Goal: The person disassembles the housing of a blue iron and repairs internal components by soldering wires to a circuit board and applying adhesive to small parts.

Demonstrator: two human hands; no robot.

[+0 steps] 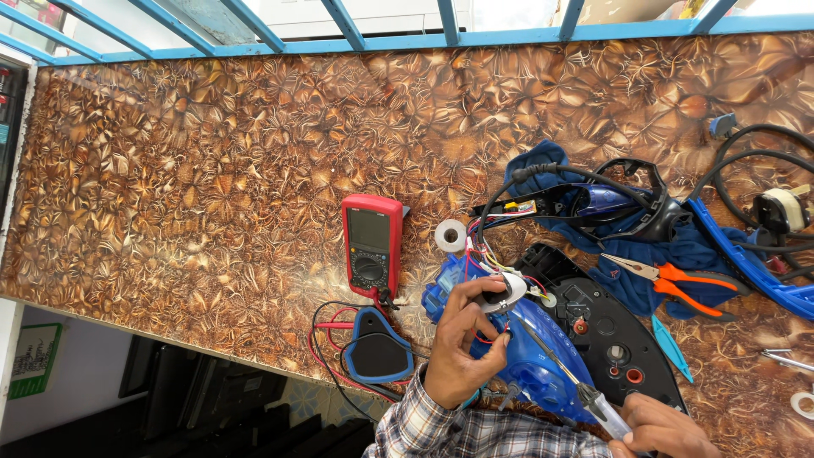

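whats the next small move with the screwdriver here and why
Probably keep the left hand steady on the blue iron body and seat the screwdriver tip squarely before turning. The right hand holds the handle low at the frame edge, the shaft slants up into the open housing beside loose coloured wires, and the tip's exact seat is hidden, so a slip could nick them.

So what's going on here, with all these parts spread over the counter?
A person has a blue steam iron opened up on a patterned counter. The left hand grips a white part amid its coloured wires, and the right hand holds a screwdriver pointed into the body. A red multimeter, orange-handled pliers and a roll of white tape lie nearby.
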